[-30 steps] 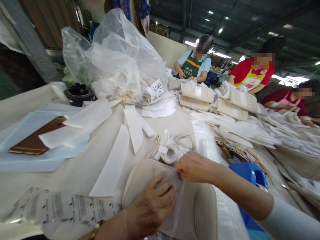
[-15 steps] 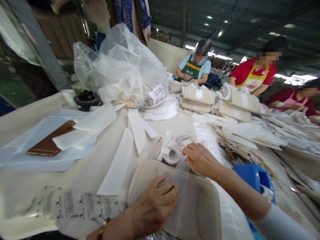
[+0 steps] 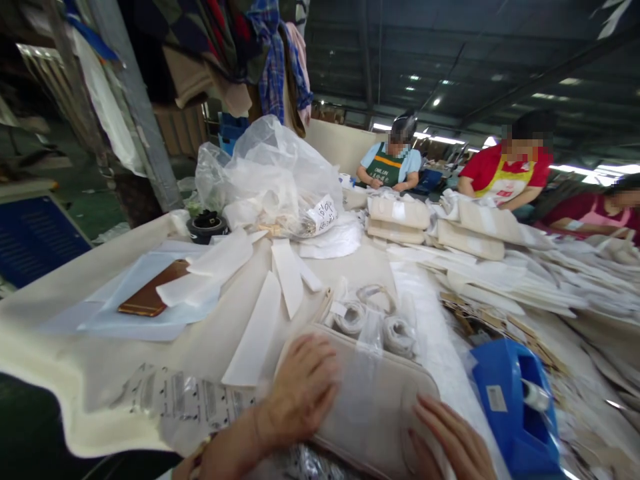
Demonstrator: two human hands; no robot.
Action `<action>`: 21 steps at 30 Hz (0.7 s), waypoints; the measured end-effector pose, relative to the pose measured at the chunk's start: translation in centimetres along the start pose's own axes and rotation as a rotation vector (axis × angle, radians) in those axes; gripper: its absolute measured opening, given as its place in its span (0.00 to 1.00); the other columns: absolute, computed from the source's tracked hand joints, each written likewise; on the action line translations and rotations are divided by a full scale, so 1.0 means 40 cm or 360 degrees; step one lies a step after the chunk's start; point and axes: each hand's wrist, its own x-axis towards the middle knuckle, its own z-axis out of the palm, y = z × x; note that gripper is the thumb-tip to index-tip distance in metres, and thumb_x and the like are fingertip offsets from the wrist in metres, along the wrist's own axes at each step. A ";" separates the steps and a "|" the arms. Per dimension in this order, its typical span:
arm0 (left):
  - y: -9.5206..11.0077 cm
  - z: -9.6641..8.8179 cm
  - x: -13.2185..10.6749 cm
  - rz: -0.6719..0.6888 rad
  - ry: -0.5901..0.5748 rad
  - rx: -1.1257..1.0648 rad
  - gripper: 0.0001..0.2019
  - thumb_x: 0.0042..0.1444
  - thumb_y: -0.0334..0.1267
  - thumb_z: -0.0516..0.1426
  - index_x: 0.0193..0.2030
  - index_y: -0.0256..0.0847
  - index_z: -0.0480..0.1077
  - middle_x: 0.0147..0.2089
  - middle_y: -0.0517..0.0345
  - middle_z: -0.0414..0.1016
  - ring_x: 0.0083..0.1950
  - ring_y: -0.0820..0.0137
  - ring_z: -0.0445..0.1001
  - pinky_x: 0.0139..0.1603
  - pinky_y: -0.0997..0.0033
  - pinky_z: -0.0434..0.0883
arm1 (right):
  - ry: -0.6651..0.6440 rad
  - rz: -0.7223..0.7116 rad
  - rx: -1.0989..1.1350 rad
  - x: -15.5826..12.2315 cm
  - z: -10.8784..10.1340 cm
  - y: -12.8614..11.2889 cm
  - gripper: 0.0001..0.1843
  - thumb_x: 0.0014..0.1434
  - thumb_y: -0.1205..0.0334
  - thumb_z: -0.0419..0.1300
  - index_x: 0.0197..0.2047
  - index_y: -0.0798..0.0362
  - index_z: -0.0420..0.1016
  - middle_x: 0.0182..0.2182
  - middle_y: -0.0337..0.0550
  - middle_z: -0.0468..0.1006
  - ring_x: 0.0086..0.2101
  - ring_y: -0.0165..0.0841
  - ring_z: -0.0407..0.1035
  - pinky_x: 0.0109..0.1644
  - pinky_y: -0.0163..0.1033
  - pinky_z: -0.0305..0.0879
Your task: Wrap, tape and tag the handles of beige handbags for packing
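Note:
A cream padded piece [image 3: 380, 413] in a clear plastic sleeve lies on the table edge in front of me. My left hand [image 3: 300, 390] rests flat on its left end, fingers together and laid down. Flat on its right end lies my right hand [image 3: 453, 443], fingers stretched out toward the far side. Just beyond the piece sit coiled white straps [image 3: 367, 320] in clear wrap.
A blue tape dispenser [image 3: 517, 400] stands at the right. White fabric strips [image 3: 287, 283], a brown wallet-like case [image 3: 153, 297] and a big clear plastic bag [image 3: 273, 177] lie to the left and behind. Printed plastic bags [image 3: 170, 400] lie near the edge. Three people work across the table, beside stacked cream pieces [image 3: 435, 223].
My right hand pulled back from the coiled straps and came down on the right end of the padded piece. The camera tilted up; my left hand stayed on the piece.

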 end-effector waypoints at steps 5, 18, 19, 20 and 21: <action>-0.085 -0.034 -0.029 -0.1148 0.0096 -0.0418 0.16 0.49 0.43 0.57 0.43 0.37 0.67 0.40 0.49 0.75 0.41 0.61 0.75 0.41 0.57 0.74 | 0.0098 0.1123 0.0220 -0.070 0.053 0.016 0.28 0.61 0.47 0.52 0.61 0.49 0.60 0.52 0.51 0.74 0.41 0.42 0.75 0.32 0.41 0.75; 0.057 -0.094 -0.007 -0.1585 -0.0047 -0.1596 0.29 0.41 0.47 0.62 0.51 0.38 0.63 0.47 0.51 0.73 0.50 0.58 0.70 0.49 0.64 0.67 | -0.0113 0.1643 0.0587 -0.043 0.024 0.024 0.40 0.56 0.35 0.48 0.62 0.56 0.60 0.58 0.52 0.67 0.58 0.50 0.60 0.57 0.55 0.63; 0.058 -0.097 -0.006 -0.1570 -0.0035 -0.1592 0.30 0.41 0.46 0.62 0.51 0.38 0.63 0.47 0.51 0.73 0.51 0.58 0.70 0.49 0.64 0.66 | -0.0088 0.1577 0.0531 -0.049 0.027 0.028 0.39 0.56 0.36 0.49 0.61 0.55 0.62 0.56 0.51 0.69 0.56 0.50 0.63 0.55 0.53 0.66; 0.059 -0.100 -0.002 -0.1539 -0.0029 -0.1545 0.30 0.41 0.46 0.62 0.51 0.38 0.63 0.47 0.51 0.73 0.50 0.58 0.69 0.49 0.64 0.66 | -0.0047 0.1466 0.0467 -0.058 0.034 0.030 0.37 0.56 0.37 0.49 0.60 0.53 0.64 0.54 0.50 0.72 0.54 0.49 0.65 0.52 0.51 0.68; 0.058 -0.104 0.005 -0.1489 -0.0040 -0.1483 0.30 0.41 0.46 0.62 0.52 0.38 0.62 0.46 0.52 0.73 0.49 0.58 0.69 0.49 0.64 0.66 | 0.0006 0.1329 0.0402 -0.069 0.041 0.031 0.34 0.57 0.38 0.50 0.58 0.51 0.66 0.51 0.49 0.75 0.52 0.48 0.68 0.49 0.49 0.71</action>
